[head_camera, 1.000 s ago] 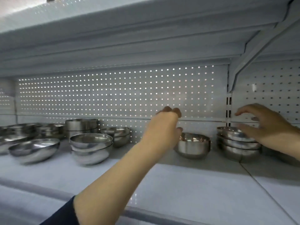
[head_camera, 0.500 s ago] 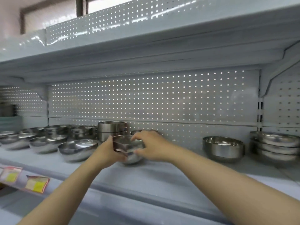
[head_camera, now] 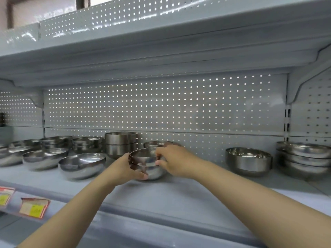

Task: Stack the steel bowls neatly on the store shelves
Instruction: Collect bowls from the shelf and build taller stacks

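A small stack of two steel bowls (head_camera: 146, 162) stands on the grey shelf (head_camera: 175, 196) at the middle. My left hand (head_camera: 123, 169) cups its left side and my right hand (head_camera: 174, 161) grips the rim and right side. Behind it another bowl (head_camera: 153, 144) is partly hidden by my right hand. To the left stand a tall straight-walled bowl stack (head_camera: 120, 144), a wide single bowl (head_camera: 82, 164) and several more bowls (head_camera: 44, 157). On the right sit a single deep bowl (head_camera: 249, 161) and a stack of bowls (head_camera: 304, 159).
A perforated back panel (head_camera: 161, 104) closes the shelf behind the bowls, and an upper shelf (head_camera: 161, 42) hangs overhead. Price tags (head_camera: 33, 207) are clipped to the shelf's front edge at the lower left. A bracket (head_camera: 304, 83) stands at the right.
Both hands left the bowls on the right and came to the two-bowl stack in the middle. My view shifted left, and the hands now hold the stack.
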{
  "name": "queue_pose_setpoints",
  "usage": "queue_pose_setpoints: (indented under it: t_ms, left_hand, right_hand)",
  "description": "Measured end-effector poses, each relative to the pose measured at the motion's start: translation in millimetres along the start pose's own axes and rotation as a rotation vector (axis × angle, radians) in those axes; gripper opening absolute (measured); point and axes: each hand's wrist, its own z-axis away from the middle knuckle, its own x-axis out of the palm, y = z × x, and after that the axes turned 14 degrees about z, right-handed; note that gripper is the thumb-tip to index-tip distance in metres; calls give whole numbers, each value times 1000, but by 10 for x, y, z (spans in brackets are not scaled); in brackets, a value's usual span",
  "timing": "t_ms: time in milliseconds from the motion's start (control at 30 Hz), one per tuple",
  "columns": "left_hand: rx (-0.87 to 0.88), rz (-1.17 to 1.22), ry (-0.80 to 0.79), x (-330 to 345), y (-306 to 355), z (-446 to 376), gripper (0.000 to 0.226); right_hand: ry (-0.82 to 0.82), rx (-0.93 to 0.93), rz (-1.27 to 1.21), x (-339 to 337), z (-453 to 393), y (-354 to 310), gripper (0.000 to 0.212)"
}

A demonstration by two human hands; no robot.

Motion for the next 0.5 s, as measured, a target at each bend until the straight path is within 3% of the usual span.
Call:
queue_pose_setpoints:
  t_ms: [300, 500]
  left_hand:
    - [68, -33, 25, 128, 4, 25, 45]
    - [140, -86, -44, 319, 362, -167, 42]
  right_hand:
    - [-61, 312, -581, 199, 24, 115, 46]
    - [34, 445, -584, 13, 20, 419, 41]
